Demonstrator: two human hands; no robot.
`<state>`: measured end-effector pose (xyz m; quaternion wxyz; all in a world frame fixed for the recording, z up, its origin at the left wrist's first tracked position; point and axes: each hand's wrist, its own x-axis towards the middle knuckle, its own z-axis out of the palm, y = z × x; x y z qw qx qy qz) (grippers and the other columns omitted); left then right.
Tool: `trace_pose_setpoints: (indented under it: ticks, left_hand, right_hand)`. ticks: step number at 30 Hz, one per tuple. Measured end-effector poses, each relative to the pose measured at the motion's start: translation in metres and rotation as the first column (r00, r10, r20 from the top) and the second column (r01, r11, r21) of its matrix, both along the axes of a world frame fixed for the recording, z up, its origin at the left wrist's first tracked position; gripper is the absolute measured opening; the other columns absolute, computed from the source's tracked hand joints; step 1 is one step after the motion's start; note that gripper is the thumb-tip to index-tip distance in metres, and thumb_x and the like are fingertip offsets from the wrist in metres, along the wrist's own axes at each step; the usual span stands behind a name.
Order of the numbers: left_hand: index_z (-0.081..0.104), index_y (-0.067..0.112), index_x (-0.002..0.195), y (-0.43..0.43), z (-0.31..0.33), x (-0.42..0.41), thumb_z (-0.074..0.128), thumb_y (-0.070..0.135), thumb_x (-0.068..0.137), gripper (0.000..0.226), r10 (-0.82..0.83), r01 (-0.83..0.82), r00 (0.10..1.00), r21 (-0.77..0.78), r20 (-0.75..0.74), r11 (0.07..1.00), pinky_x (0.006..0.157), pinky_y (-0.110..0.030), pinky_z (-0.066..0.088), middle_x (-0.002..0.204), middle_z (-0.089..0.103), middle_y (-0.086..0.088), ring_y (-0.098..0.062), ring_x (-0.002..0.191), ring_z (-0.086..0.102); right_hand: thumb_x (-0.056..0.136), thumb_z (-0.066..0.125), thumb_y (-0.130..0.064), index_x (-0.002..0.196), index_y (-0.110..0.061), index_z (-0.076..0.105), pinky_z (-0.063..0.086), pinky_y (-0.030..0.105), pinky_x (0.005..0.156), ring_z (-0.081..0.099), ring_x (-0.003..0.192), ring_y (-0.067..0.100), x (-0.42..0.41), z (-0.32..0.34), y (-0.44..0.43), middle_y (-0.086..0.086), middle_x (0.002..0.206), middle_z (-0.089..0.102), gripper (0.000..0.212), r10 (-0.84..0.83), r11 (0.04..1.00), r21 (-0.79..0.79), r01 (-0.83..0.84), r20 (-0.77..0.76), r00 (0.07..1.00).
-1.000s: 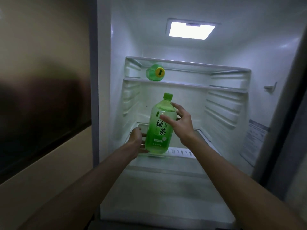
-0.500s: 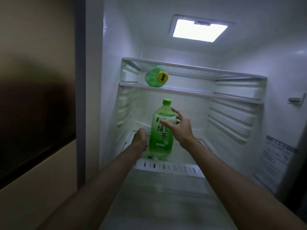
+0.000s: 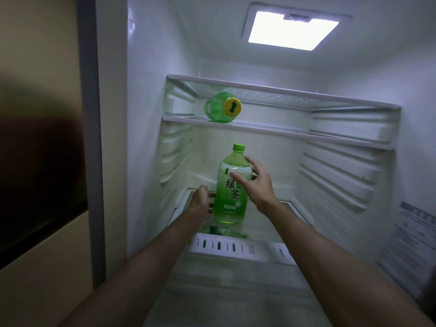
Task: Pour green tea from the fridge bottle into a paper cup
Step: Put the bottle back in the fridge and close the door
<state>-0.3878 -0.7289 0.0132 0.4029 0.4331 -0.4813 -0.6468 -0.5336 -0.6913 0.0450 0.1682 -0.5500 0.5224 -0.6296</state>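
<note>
While upright, tea bottle (image 3: pixel 232 185) between both hands' grip

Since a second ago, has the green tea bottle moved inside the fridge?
Yes. The green tea bottle has gone deeper and lower, from above the slotted shelf edge to behind it.

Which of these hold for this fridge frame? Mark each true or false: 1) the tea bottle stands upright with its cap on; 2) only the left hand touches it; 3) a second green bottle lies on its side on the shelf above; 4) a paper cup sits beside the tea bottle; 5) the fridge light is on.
1) True: the green tea bottle is upright, green cap on.
2) False: the right hand wraps its upper body and the left hand is at its lower side.
3) True: the second bottle lies with its yellow cap facing out.
4) False: no cup is in view.
5) True: the ceiling light glows.
</note>
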Motion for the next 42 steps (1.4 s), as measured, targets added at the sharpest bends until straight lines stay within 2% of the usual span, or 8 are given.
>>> trace_pose_setpoints:
  ticks: [5,9,12,16,21,29,33,42]
  left_hand:
    - [0.056,0.002,0.123,0.0,0.002,-0.001,0.024,0.035,0.103,0.05,-0.001,0.002,1.0,-0.025,0.025,1.0,0.093,-0.038,0.038,0.124,0.057,-0.024,-0.036,0.114,0.053]
    - [0.058,0.009,0.096,0.013,0.003,-0.001,0.026,0.03,0.104,0.039,0.046,-0.005,0.985,-0.241,0.164,0.971,0.059,-0.024,0.036,0.094,0.059,-0.009,-0.013,0.075,0.051]
    - [0.049,0.008,0.122,0.022,-0.002,0.004,0.029,0.032,0.102,0.037,0.162,0.081,0.891,-0.502,0.423,0.861,0.071,-0.025,0.036,0.114,0.055,-0.008,-0.016,0.09,0.05]
    - [0.043,0.005,0.127,0.036,-0.003,0.013,0.026,0.037,0.097,0.047,0.289,0.243,0.725,-0.624,0.625,0.743,0.088,-0.039,0.037,0.13,0.049,-0.018,-0.031,0.114,0.048]
    - [0.041,0.007,0.129,0.064,-0.006,0.032,0.032,0.037,0.098,0.044,0.416,0.373,0.487,-0.614,0.768,0.696,0.099,-0.047,0.041,0.134,0.044,-0.019,-0.034,0.118,0.046]
    - [0.037,0.008,0.134,0.14,-0.007,0.062,0.03,0.042,0.097,0.05,0.447,0.528,0.284,-0.527,0.848,0.666,0.096,-0.045,0.039,0.138,0.044,-0.02,-0.035,0.123,0.044]
    - [0.043,0.01,0.12,0.175,-0.015,0.079,0.029,0.044,0.097,0.043,0.488,0.559,0.218,-0.518,0.845,0.648,0.09,-0.043,0.041,0.129,0.051,-0.017,-0.033,0.113,0.05]
    - [0.036,0.01,0.134,0.235,-0.006,0.123,0.027,0.043,0.098,0.05,0.535,0.579,0.118,-0.495,0.837,0.647,0.092,-0.044,0.041,0.133,0.046,-0.017,-0.033,0.114,0.049]
  right_hand:
    - [0.078,0.078,-0.036,0.14,-0.032,0.042,0.057,0.047,0.089,0.062,0.109,0.02,0.004,-0.002,-0.006,0.005,0.128,0.057,0.072,-0.008,0.998,0.056,0.011,-0.046,0.999]
    - [0.076,0.075,-0.048,0.149,-0.042,0.014,0.046,0.051,0.103,0.051,0.127,0.024,0.007,-0.005,0.001,0.004,0.148,0.043,0.095,-0.04,0.986,0.155,0.062,-0.14,0.989]
    - [0.081,0.077,-0.03,0.154,-0.026,0.005,0.042,0.051,0.106,0.046,0.131,0.028,0.008,-0.007,0.012,0.01,0.148,0.041,0.102,-0.081,0.967,0.219,0.133,-0.231,0.97]
    - [0.093,0.063,-0.03,0.149,-0.008,0.023,0.035,0.041,0.106,0.039,0.133,0.032,0.006,-0.011,0.036,0.018,0.144,0.04,0.073,-0.149,0.903,0.301,0.307,-0.45,0.881]
    - [0.1,0.047,-0.033,0.145,-0.009,0.034,0.039,0.042,0.105,0.043,0.131,0.031,0.009,-0.016,0.077,0.018,0.144,0.043,0.053,-0.021,0.84,0.386,0.382,-0.68,0.733]
    - [0.1,0.034,-0.044,0.145,-0.019,0.034,0.035,0.051,0.105,0.035,0.133,0.032,0.035,-0.023,0.151,0.014,0.145,0.039,0.051,0.141,0.776,0.391,0.495,-0.872,0.468]
    - [0.1,0.035,-0.045,0.147,-0.018,0.03,0.035,0.052,0.104,0.035,0.133,0.034,0.049,-0.03,0.179,0.015,0.146,0.039,0.054,0.116,0.794,0.378,0.476,-0.863,0.491]
    - [0.099,0.033,-0.043,0.143,-0.019,0.034,0.035,0.055,0.104,0.039,0.127,0.034,0.067,-0.035,0.25,0.014,0.139,0.044,0.05,0.13,0.76,0.441,0.477,-0.823,0.553]
